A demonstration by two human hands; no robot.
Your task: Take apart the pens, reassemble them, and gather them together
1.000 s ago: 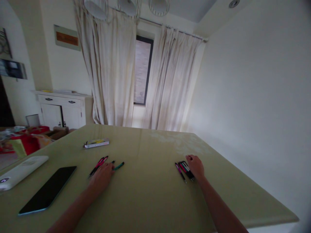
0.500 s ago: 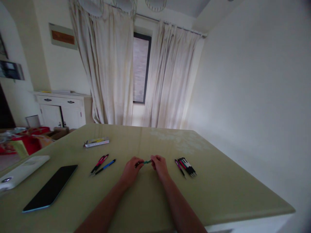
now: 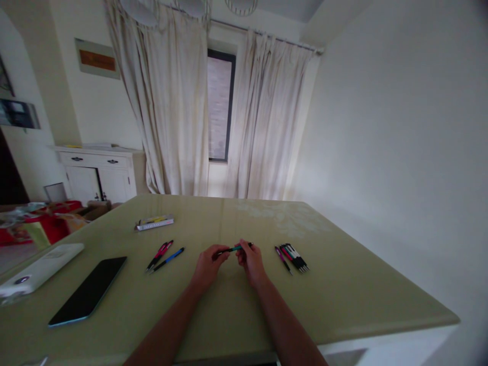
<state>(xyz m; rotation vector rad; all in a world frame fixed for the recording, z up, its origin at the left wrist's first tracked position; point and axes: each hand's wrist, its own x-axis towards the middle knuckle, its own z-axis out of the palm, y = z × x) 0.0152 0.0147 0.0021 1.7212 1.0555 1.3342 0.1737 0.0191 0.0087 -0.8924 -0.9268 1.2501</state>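
Observation:
A green-and-black pen [image 3: 233,249] is held level between my two hands over the middle of the table. My left hand [image 3: 208,264] is closed around its dark end. The fingers of my right hand [image 3: 249,259] pinch the green part, and the pen's dark tip pokes out past them. To the right lies a purple-and-black pen [image 3: 282,260], beside a row of several pens [image 3: 294,258] with black grips. On the left, red-and-black pens [image 3: 160,254] and a blue pen [image 3: 168,260] rest on the tabletop.
A clear pen box [image 3: 155,222] with something yellow lies at the back left. Nearer on the left are a black tablet-like slab [image 3: 89,291] and a white device [image 3: 41,268]. The greenish table [image 3: 362,295] has its right edge along the white wall.
My right hand has shifted its hold along the pen, so its dark end now shows beyond the fingers. The view has moved slightly.

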